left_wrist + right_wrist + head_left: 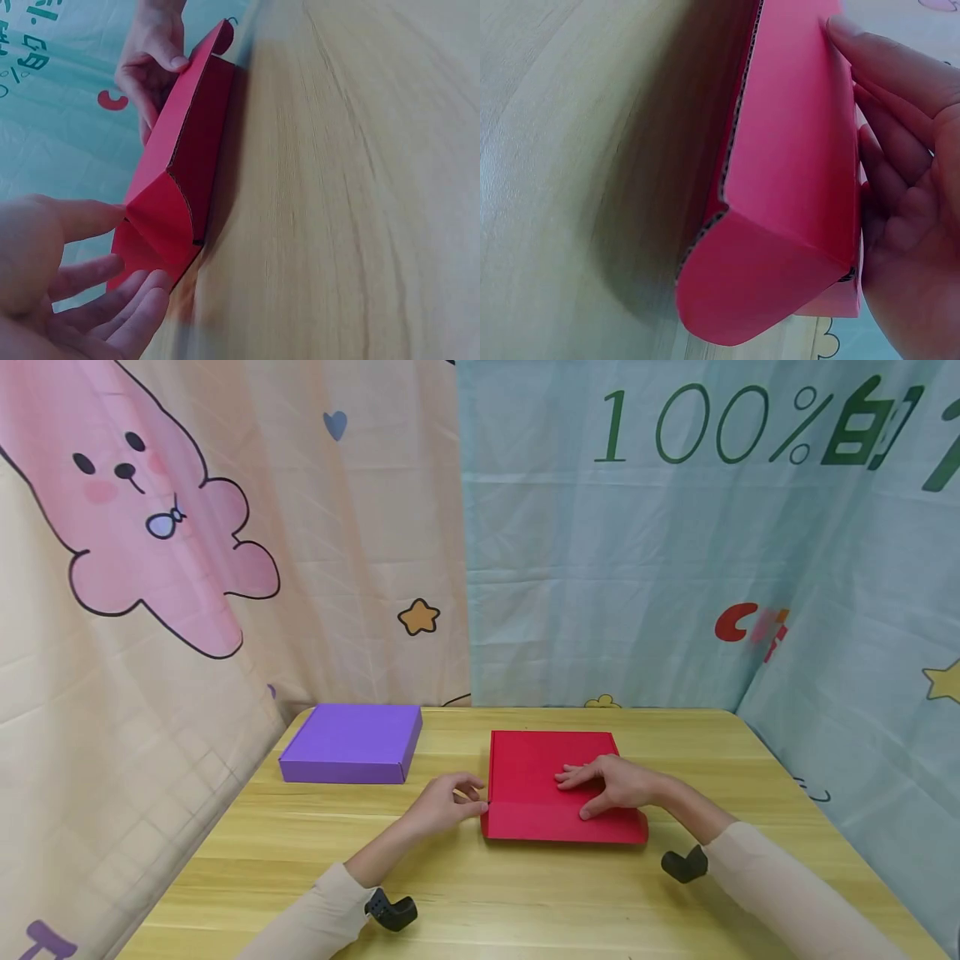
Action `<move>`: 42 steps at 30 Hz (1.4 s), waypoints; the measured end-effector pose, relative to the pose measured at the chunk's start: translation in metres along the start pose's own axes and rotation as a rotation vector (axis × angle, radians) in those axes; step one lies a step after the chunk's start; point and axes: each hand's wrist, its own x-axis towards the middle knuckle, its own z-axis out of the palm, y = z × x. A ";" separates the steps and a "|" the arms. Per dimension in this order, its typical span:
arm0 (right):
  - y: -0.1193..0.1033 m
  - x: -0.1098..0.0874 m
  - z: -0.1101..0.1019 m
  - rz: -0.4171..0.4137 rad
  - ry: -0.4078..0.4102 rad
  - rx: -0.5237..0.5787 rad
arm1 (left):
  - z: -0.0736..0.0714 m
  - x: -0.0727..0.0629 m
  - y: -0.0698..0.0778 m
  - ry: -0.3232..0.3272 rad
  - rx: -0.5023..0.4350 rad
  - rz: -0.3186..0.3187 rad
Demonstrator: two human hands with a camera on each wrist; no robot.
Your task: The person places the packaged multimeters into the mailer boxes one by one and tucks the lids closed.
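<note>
A red cardboard box [528,768] lies on the table, its lid down and its front flap [540,823] sticking out toward the near side. My right hand [618,782] rests on the lid with fingers spread, the thumb on the flap in the right wrist view. At the box's left side is my left hand [447,802], its index fingertip or thumb touching the flap's corner and the other fingers loosely bent. The flap's curved side tab [180,206] shows in the left wrist view, and the opposite rounded tab [757,281] in the right wrist view.
A closed purple box [352,739] lies at the table's back left. The wooden table [525,902] ends at the printed curtains [585,568] behind and on both sides. A dark wrist camera [392,910] sits on the left wrist, another camera [684,864] on the right.
</note>
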 end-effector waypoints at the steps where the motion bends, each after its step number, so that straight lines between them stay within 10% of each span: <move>1: 0.000 0.000 0.000 0.001 -0.001 0.001 | 0.000 -0.001 0.000 0.002 -0.009 -0.011; 20: -0.004 -0.001 0.000 0.019 -0.006 0.007 | 0.012 -0.010 0.010 -0.030 -0.335 -0.269; 42: -0.003 0.000 0.000 0.030 -0.003 0.010 | 0.013 -0.011 0.011 -0.035 -0.455 -0.317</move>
